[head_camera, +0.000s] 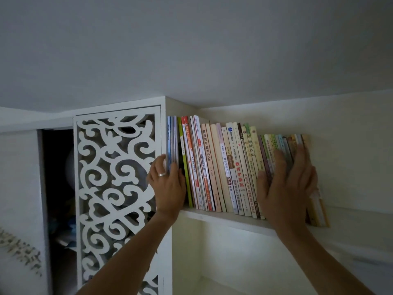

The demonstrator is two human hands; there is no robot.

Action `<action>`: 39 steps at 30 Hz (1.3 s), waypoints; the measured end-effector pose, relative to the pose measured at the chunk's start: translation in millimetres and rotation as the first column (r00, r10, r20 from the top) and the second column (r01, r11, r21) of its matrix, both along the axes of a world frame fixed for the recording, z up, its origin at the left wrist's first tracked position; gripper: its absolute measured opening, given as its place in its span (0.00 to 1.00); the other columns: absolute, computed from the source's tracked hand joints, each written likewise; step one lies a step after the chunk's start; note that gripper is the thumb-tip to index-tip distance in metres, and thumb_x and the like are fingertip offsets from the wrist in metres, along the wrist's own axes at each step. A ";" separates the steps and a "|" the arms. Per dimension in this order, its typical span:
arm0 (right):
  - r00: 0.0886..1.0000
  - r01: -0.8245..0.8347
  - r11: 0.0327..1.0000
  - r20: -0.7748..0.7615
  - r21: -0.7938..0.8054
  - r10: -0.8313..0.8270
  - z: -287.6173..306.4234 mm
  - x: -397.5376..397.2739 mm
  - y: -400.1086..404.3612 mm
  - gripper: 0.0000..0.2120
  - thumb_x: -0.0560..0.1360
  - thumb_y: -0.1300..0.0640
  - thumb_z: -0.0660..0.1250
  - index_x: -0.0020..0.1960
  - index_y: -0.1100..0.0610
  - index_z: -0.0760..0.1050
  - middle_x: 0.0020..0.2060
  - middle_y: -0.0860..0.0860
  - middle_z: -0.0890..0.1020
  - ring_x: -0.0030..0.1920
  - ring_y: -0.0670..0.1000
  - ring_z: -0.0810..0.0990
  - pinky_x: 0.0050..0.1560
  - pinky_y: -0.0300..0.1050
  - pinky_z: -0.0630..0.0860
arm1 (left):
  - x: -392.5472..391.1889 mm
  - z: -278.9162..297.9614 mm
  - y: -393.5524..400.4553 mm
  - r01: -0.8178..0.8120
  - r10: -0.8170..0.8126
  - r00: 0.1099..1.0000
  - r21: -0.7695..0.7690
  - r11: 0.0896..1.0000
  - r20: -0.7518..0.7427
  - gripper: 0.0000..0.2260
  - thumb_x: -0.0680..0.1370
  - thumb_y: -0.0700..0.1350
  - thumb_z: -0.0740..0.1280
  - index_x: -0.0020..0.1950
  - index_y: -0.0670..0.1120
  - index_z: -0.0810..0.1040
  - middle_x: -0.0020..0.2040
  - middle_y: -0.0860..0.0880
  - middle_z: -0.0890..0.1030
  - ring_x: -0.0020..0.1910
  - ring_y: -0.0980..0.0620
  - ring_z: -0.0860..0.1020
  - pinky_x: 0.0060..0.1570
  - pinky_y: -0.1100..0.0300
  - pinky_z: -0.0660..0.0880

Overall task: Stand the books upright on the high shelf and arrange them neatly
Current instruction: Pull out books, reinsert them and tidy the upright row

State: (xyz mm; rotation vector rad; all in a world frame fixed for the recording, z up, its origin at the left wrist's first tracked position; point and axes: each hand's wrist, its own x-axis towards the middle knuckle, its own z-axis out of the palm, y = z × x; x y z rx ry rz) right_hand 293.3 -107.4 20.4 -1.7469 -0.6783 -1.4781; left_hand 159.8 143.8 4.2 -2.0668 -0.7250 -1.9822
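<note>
Books: the row of books (225, 167) stands on the high shelf (223, 216), spines outward, running from the shelf's left end wall toward its right, long axes nearly upright but leaning left at the top.
Left hand: the left hand (168, 184) grips the blue-spined books (172, 141) at the left end, thumb on the outer side, fingers tucked into a dark gap beside the green book (185, 167).
Right hand: the right hand (287, 188) lies flat, fingers spread, against the thin books at the row's right end.
Key relation: the row sits between both hands; squeezing inward looks the likely next move.
Hidden: the right palm covers the lower spines; the last book (319, 211) is blurred; the cupboard behind the fretwork door (117, 188) is too dark to read.
</note>
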 end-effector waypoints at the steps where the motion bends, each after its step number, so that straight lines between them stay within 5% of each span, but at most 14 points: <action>1: 1.000 0.003 1.000 0.000 0.001 -0.003 -0.4 0.7 0.5 0.28 0.82 0.44 0.57 0.76 0.59 0.68 0.81 0.64 0.56 0.81 0.65 0.55 0.78 0.65 0.53 | -2.1 2.6 -2.6 0.008 -0.008 1.000 -0.003 1.000 -0.006 0.06 0.82 0.43 0.66 0.58 0.43 0.76 0.70 0.39 0.69 0.69 0.38 0.69 0.66 0.38 0.67; 9: 1.000 -0.010 0.999 0.002 0.033 0.010 -0.7 0.8 1.8 0.27 0.82 0.45 0.58 0.75 0.60 0.70 0.80 0.64 0.57 0.80 0.65 0.56 0.78 0.65 0.54 | -28.9 14.5 -14.5 0.067 -0.060 0.996 0.101 0.993 -0.071 0.10 0.83 0.42 0.58 0.58 0.41 0.76 0.64 0.43 0.70 0.64 0.45 0.67 0.65 0.57 0.58; 13: 1.000 -0.002 0.999 0.011 0.039 0.001 -1.1 2.0 2.0 0.27 0.82 0.46 0.58 0.74 0.61 0.70 0.81 0.64 0.57 0.80 0.65 0.56 0.77 0.64 0.54 | -22.6 18.0 -9.4 -0.017 0.027 0.988 0.067 0.998 -0.149 0.14 0.84 0.46 0.56 0.63 0.40 0.75 0.65 0.41 0.70 0.64 0.42 0.69 0.64 0.44 0.70; 16: 1.000 -0.001 0.999 0.016 0.043 0.000 -1.4 3.3 3.2 0.27 0.82 0.46 0.58 0.74 0.61 0.71 0.81 0.64 0.57 0.81 0.65 0.56 0.78 0.64 0.53 | -10.0 19.3 -17.0 -0.204 0.196 0.924 0.012 0.979 -0.329 0.26 0.80 0.51 0.67 0.72 0.38 0.67 0.70 0.35 0.69 0.70 0.35 0.70 0.66 0.35 0.73; 19: 1.000 -0.006 0.999 0.018 0.046 0.005 -2.0 4.8 3.5 0.27 0.82 0.45 0.58 0.75 0.60 0.70 0.81 0.63 0.57 0.81 0.65 0.56 0.77 0.64 0.53 | -7.2 32.9 -18.6 -0.209 0.198 0.952 -0.024 0.978 -0.234 0.29 0.83 0.55 0.62 0.78 0.39 0.64 0.78 0.36 0.64 0.79 0.36 0.61 0.74 0.37 0.65; 22: 0.999 0.006 0.999 0.031 0.043 -0.007 -2.3 6.3 4.5 0.27 0.82 0.45 0.58 0.75 0.61 0.70 0.81 0.64 0.57 0.80 0.65 0.56 0.77 0.65 0.53 | -20.6 71.5 -11.1 0.077 -0.073 0.993 0.040 0.996 -0.092 0.26 0.86 0.51 0.52 0.82 0.41 0.59 0.82 0.41 0.59 0.83 0.45 0.55 0.80 0.43 0.55; 26: 0.999 0.011 0.999 0.031 0.048 -0.013 -2.6 5.9 5.3 0.27 0.82 0.45 0.58 0.75 0.61 0.70 0.80 0.64 0.57 0.80 0.66 0.56 0.77 0.64 0.53 | -22.9 118.0 -0.6 0.198 -0.161 0.963 0.160 0.967 -0.217 0.25 0.87 0.51 0.48 0.84 0.44 0.56 0.84 0.47 0.57 0.84 0.53 0.50 0.82 0.46 0.49; 29: 0.999 0.014 0.999 0.039 0.046 -0.016 -2.3 5.2 4.2 0.27 0.82 0.46 0.58 0.74 0.62 0.71 0.80 0.65 0.58 0.80 0.66 0.57 0.77 0.65 0.54 | -5.9 118.7 4.2 0.262 -0.233 0.956 0.164 0.951 -0.178 0.26 0.87 0.52 0.47 0.84 0.44 0.56 0.84 0.48 0.58 0.84 0.53 0.50 0.82 0.44 0.48; 33: 0.999 -0.001 0.999 0.044 0.039 0.000 -3.7 7.4 5.4 0.26 0.81 0.48 0.60 0.73 0.62 0.73 0.80 0.65 0.57 0.80 0.66 0.56 0.77 0.66 0.54 | 7.4 116.3 0.3 0.194 -0.186 0.980 0.137 0.971 -0.070 0.29 0.86 0.58 0.41 0.82 0.45 0.62 0.81 0.47 0.65 0.83 0.51 0.55 0.82 0.46 0.49; 39: 0.998 0.029 0.999 0.058 0.019 -0.030 -3.9 6.4 5.1 0.24 0.82 0.49 0.58 0.72 0.63 0.72 0.80 0.66 0.57 0.80 0.67 0.55 0.78 0.67 0.53 | 7.1 117.8 7.9 0.039 -0.021 0.992 0.147 0.988 -0.124 0.28 0.86 0.55 0.41 0.83 0.46 0.58 0.82 0.47 0.63 0.83 0.49 0.54 0.81 0.45 0.49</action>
